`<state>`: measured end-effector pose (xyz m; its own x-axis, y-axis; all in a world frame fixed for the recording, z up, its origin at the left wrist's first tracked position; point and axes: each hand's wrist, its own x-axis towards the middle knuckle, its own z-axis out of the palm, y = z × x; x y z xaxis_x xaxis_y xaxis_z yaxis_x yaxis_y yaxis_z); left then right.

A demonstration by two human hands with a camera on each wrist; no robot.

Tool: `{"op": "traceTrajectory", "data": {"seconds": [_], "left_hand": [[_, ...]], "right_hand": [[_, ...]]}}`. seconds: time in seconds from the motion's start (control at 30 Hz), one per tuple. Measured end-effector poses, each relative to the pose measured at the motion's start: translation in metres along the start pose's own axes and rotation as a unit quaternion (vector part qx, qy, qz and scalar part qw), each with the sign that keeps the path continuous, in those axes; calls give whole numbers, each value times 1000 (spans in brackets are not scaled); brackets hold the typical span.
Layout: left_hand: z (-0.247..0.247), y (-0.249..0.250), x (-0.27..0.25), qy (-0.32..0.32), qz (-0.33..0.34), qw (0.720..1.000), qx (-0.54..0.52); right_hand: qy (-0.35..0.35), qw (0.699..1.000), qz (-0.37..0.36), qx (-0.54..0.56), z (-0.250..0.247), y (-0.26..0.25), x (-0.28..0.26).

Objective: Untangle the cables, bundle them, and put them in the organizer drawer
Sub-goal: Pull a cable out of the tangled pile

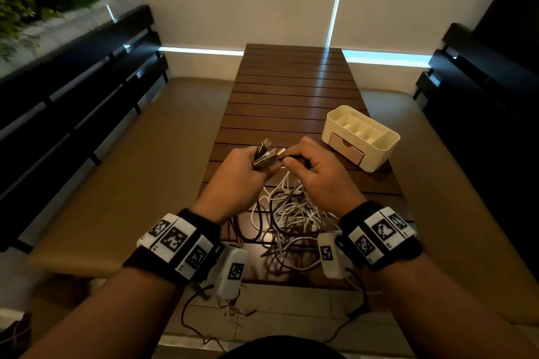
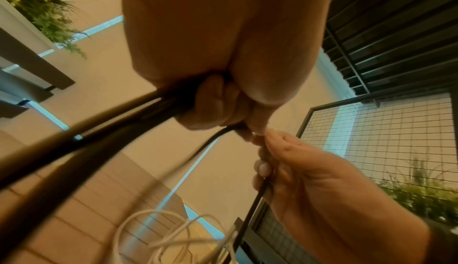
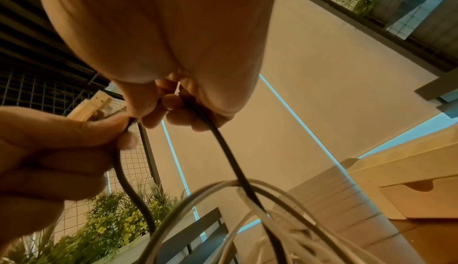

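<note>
Slatted dark-wood table [image 1: 291, 90] runs down the middle between two tan cushioned benches [image 1: 122, 172], with black slatted backrests on both sides. Left hand [image 1: 242, 167] is fisted round a clutch of metal USB-type plugs [image 1: 267, 153] fanned upward; right hand [image 1: 313, 167] pinches one black lead [image 3: 230, 156] right against them, so the hands touch. Head view alone shows the tangle of cables [image 1: 288, 213], thin white and dark round cords, heaped on the table's near end below the wrists. It also shows the cream plastic organizer [image 1: 361, 137]: rounded box, divided top tray, pinkish drawer [image 1: 347, 148] pushed in, just right of the hands. Wrist views add the underside: curled fingers [image 2: 218, 99] over several dark cords, plus a wire-mesh panel [image 2: 371, 131] and green planting [image 3: 116, 227]. Blur hides cord texture there.
</note>
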<state>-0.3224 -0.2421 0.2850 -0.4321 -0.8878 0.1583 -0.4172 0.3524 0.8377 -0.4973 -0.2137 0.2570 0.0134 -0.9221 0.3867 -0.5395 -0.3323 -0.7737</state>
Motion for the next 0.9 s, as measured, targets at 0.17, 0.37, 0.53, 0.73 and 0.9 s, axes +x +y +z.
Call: {"op": "traceTrajectory", "data": {"seconds": [0.17, 0.37, 0.53, 0.73, 0.9], "left_hand": [[-11, 19, -1, 102, 26, 994, -33], [-30, 15, -9, 173, 3, 980, -98], [-36, -33, -11, 149, -127, 981, -8], [-26, -54, -13, 72, -190, 977, 60], [-16, -28, -5, 95, -78, 991, 54]], "right_hand": [[-38, 996, 66, -40, 14, 25, -13], [-30, 987, 120, -99, 5, 41, 3], [100, 985, 122, 69, -25, 27, 23], [26, 993, 102, 57, -13, 28, 16], [-7, 998, 48, -30, -3, 39, 17]]}}
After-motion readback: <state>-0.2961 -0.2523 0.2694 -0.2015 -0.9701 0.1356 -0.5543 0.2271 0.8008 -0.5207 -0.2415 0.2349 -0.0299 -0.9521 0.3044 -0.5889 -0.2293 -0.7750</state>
